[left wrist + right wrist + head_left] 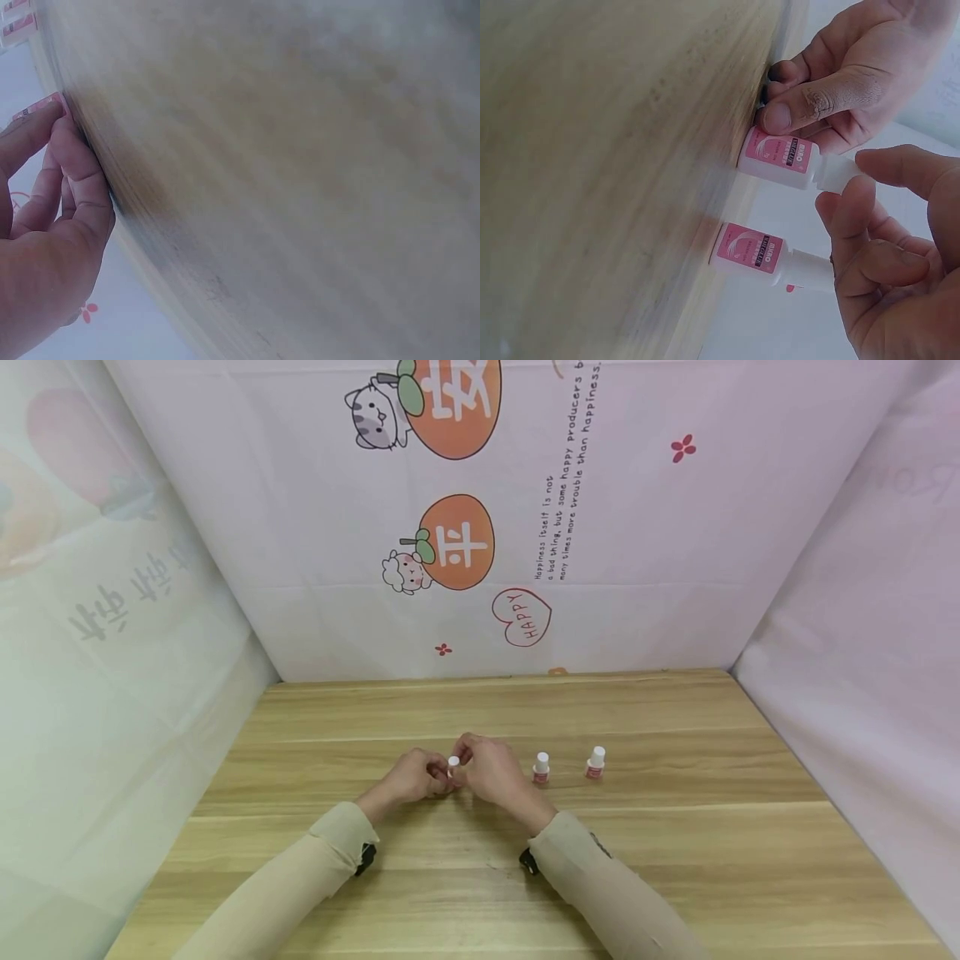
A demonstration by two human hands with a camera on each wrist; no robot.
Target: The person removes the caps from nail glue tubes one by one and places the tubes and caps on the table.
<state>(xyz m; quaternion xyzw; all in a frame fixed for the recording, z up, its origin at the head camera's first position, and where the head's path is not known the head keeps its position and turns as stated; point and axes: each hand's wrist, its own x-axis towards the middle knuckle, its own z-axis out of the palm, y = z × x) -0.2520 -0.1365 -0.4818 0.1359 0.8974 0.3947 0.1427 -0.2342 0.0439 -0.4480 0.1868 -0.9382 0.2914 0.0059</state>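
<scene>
A small white glue bottle with a pink label (780, 157) stands upright on the wooden table between the two hands. My left hand (417, 775) pinches its lower body between thumb and fingers. From the other side, my right hand (491, 770) pinches the bottle's white cap (838, 172) with its fingertips. In the left wrist view the left hand (64, 187) hides most of the bottle, leaving a bit of pink label (37, 107). The cap looks seated on the neck.
Two similar bottles stand upright to the right of the hands, a nearer one (541, 768) and a farther one (596, 762). Printed white cloth (637, 527) hangs behind the wooden table (450, 893) and along both sides.
</scene>
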